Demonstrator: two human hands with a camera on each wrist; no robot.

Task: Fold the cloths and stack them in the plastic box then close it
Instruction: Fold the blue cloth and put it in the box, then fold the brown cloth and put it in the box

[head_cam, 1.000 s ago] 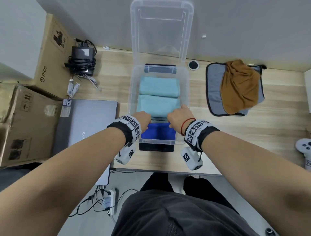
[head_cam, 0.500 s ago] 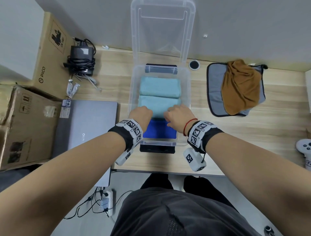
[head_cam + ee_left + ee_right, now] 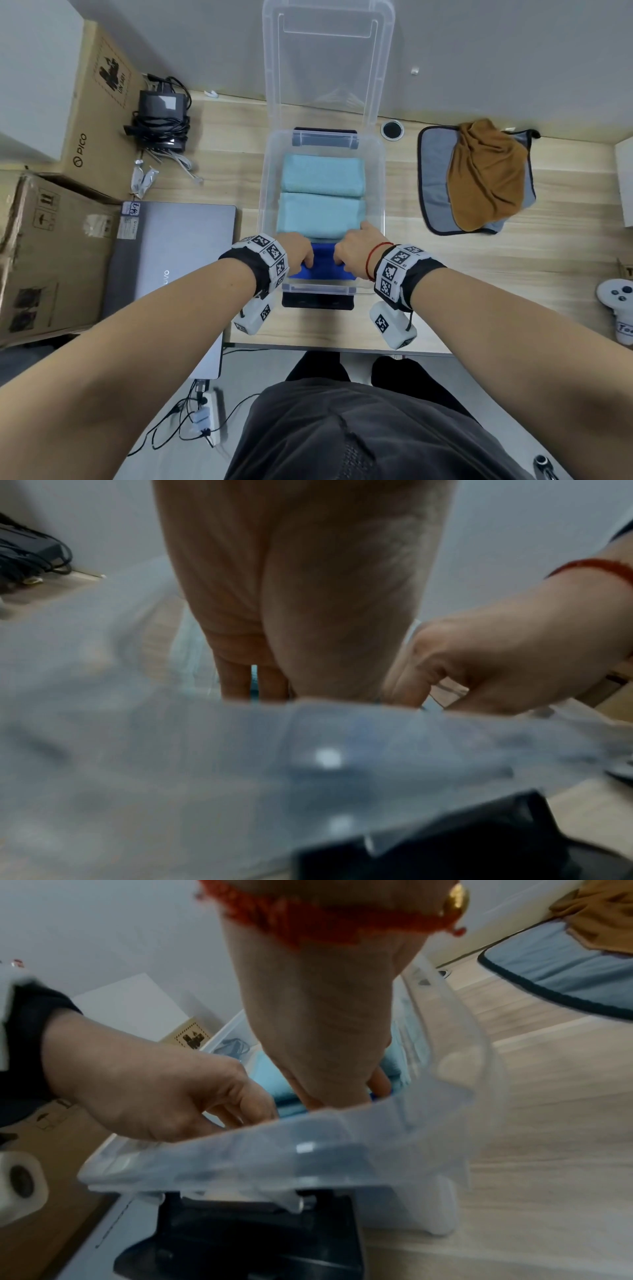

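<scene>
The blue cloth (image 3: 318,265) — lying crosswise at the plastic box's (image 3: 265,192) near end — is being pressed by the left hand (image 3: 297,249) and right hand (image 3: 354,247), fingers curled on it.

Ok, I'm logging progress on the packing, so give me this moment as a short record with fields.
box: open, lid upright behind it
in box: two teal cloths, blue cloth nearest the person
left hand: on the blue cloth
right hand: on the blue cloth
still out: brown cloth on grey mat, unfolded
</scene>
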